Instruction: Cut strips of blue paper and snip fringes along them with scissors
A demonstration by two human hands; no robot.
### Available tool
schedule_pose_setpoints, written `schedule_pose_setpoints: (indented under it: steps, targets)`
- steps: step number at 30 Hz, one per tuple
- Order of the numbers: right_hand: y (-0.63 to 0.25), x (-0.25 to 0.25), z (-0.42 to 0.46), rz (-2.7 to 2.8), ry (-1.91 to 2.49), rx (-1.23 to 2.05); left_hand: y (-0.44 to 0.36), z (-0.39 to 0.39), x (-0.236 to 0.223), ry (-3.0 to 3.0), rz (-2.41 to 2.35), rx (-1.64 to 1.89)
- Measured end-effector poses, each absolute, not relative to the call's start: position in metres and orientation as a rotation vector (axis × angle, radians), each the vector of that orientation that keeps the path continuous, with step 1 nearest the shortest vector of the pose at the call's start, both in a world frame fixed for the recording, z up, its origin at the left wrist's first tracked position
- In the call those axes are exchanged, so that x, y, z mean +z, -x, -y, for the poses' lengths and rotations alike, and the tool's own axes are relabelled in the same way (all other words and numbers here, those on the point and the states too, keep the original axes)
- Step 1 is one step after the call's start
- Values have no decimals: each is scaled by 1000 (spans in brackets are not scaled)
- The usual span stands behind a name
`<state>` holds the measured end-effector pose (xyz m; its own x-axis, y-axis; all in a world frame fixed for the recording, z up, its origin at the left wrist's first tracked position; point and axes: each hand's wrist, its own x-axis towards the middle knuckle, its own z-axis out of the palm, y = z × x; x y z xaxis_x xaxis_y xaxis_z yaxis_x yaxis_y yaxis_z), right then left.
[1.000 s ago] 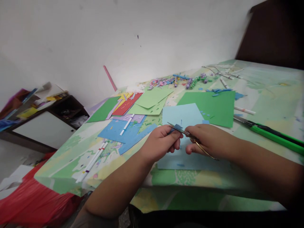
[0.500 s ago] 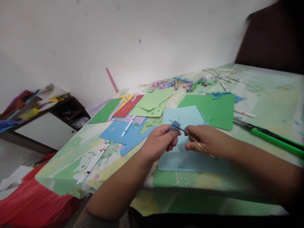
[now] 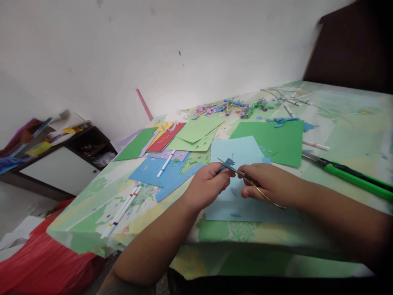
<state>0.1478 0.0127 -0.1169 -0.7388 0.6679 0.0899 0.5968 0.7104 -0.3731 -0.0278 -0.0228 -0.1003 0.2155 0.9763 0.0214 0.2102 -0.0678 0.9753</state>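
Note:
My left hand [image 3: 206, 183] pinches a small piece of blue paper [image 3: 227, 163], its upper edge cut into strips. My right hand [image 3: 270, 182] is closed around a pair of scissors [image 3: 252, 182] with gold-coloured handles. The blades point left and lie across the blue piece; how far apart they are I cannot make out. Both hands hover over light blue sheets [image 3: 236, 146] on the table, where a few tiny blue scraps lie.
A green cutter knife [image 3: 356, 180] lies at the right by a green sheet [image 3: 276, 139]. On the left are blue sheets [image 3: 147, 170], a red sheet [image 3: 167, 137] and white sticks [image 3: 123, 209]. Paper scraps [image 3: 208, 110] and decorated sticks line the back. A low cabinet [image 3: 61, 168] stands left.
The blue piece has tilted between my left fingers and now shows more edge-on. The scissors have shifted slightly, with the blades still across it. Other things stay in place.

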Motion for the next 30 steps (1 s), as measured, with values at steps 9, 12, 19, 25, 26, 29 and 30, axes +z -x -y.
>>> schedule_pose_setpoints:
  steps: [9,12,19,25,26,29,30]
  targets:
    - [-146,-119,-10,2678,977,437,32,24,-103,-1433,-1102,973]
    - [-146,-119,-10,2681,971,416,31,24,-103,-1392,-1027,979]
    - [-146,-120,-13,2640,1019,478,29,25,-98,-1360,-1108,951]
    - [-147,-117,-13,2631,1070,506,29,23,-97,-1370,-1178,956]
    - [-147,-117,-13,2636,1058,520,29,23,-97,-1376,-1179,968]
    - [-147,-117,-13,2660,1007,550,28,23,-98,-1384,-1178,1000]
    - [-147,-117,-13,2665,999,552,28,23,-98,-1390,-1189,999]
